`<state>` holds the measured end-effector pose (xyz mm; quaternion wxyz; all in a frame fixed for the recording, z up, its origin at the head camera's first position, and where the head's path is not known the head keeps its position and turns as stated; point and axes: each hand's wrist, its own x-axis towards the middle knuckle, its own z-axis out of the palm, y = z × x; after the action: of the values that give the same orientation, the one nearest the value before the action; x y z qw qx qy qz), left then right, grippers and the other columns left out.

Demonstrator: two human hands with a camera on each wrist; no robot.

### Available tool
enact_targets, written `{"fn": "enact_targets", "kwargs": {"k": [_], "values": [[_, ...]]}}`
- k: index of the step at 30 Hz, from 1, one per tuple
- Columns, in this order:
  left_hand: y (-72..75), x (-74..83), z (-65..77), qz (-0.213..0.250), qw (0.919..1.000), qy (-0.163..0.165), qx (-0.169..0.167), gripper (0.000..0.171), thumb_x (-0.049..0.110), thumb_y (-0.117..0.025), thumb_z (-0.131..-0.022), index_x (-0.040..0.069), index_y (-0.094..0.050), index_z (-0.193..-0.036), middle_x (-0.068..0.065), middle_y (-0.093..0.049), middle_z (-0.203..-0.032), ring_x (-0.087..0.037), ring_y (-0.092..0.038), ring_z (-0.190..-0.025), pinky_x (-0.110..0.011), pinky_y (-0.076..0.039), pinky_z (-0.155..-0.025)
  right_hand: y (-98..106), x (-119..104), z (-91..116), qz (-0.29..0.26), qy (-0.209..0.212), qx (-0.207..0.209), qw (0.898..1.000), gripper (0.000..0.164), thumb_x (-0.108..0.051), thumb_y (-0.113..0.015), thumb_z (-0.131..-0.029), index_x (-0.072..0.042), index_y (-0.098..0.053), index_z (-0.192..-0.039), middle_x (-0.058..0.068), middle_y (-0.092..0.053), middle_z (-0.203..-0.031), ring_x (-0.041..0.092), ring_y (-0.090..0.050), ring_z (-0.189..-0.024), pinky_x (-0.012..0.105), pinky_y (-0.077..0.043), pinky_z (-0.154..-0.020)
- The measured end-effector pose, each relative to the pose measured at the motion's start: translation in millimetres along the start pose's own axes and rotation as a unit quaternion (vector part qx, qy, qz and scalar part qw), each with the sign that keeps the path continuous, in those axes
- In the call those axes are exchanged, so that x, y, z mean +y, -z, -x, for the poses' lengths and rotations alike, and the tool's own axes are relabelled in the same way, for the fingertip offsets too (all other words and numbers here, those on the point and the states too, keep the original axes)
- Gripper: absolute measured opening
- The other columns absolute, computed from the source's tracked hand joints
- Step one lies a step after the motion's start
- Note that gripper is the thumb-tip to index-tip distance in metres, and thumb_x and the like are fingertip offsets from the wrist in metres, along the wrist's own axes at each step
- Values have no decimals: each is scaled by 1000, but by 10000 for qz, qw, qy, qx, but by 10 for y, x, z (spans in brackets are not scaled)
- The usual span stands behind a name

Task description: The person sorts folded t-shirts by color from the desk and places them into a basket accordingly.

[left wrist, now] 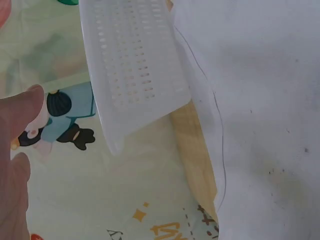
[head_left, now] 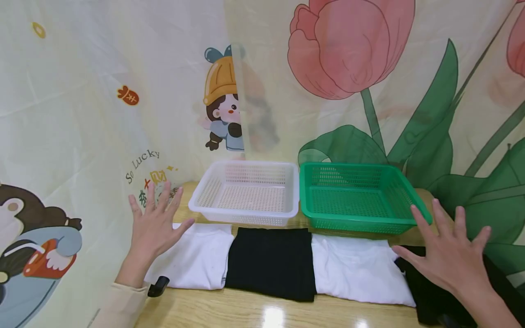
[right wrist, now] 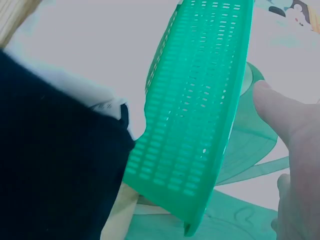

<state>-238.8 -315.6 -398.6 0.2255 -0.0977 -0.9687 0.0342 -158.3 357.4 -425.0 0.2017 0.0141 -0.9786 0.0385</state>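
Both hands are held up with fingers spread and nothing in them. My left hand point(head_left: 153, 230) hovers over a folded white cloth point(head_left: 201, 259) at the left end of a row. Beside that lies a folded black cloth point(head_left: 270, 264), then a second folded white cloth point(head_left: 357, 269). At the right end, my right hand point(head_left: 455, 250) hovers over another black cloth point(head_left: 426, 291), partly covering it in the head view. Behind the row stand a white plastic basket point(head_left: 246, 217) and a green plastic basket point(head_left: 361, 223), with bare perforated bottoms showing.
The cloths and baskets are on a wooden table point(head_left: 221, 310). A printed fabric curtain point(head_left: 164, 114) with cartoon figures and tulips hangs close behind the baskets and along the left side. The two baskets stand side by side, rims nearly meeting.
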Motion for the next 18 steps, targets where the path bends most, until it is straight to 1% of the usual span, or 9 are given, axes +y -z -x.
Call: {"fn": "enact_targets", "kwargs": {"k": [5,10,12,15,18], "values": [[20,28,-17,-32,10000,34,-67,96,77,-48,-98,22,-22,-171,-8,1,-179,-38,18,-161,-71,26,-116,17,-73,-40,-9,69,93,9999,126,-80,-74,-78,-24,-11,-172,24,2,-176,68,8,-151,92,16,-100],[50,88,-59,-5,10000,35,-43,96,76,-51,-98,22,-21,-171,-10,-3,-179,-38,18,-162,-71,25,-116,38,-166,-92,39,119,139,9998,127,-83,-72,-77,-23,-13,-172,25,0,-176,68,6,-151,94,11,-100],[64,132,-78,26,10000,-2,-59,95,75,-52,-98,22,-22,-171,-10,-5,-179,-37,18,-162,-73,22,-117,51,-221,-113,-30,185,145,9997,126,-82,-72,-78,-22,-15,-172,26,-4,-176,68,4,-152,95,8,-101],[86,209,-94,52,9999,-66,-134,95,74,-52,-98,21,-22,-171,-12,-6,-179,-40,16,-162,-78,13,-119,58,-331,-136,-278,319,57,9991,122,-78,-72,-82,-23,-13,-172,25,-3,-176,64,5,-154,95,4,-102],[96,285,-104,129,9996,-148,-219,95,74,-53,-98,21,-22,-171,-14,-8,-178,-43,13,-162,-79,9,-119,63,-462,-155,-572,449,-57,9973,119,-75,-73,-85,-22,-11,-173,25,-3,-176,63,5,-155,94,-2,-103]]}}
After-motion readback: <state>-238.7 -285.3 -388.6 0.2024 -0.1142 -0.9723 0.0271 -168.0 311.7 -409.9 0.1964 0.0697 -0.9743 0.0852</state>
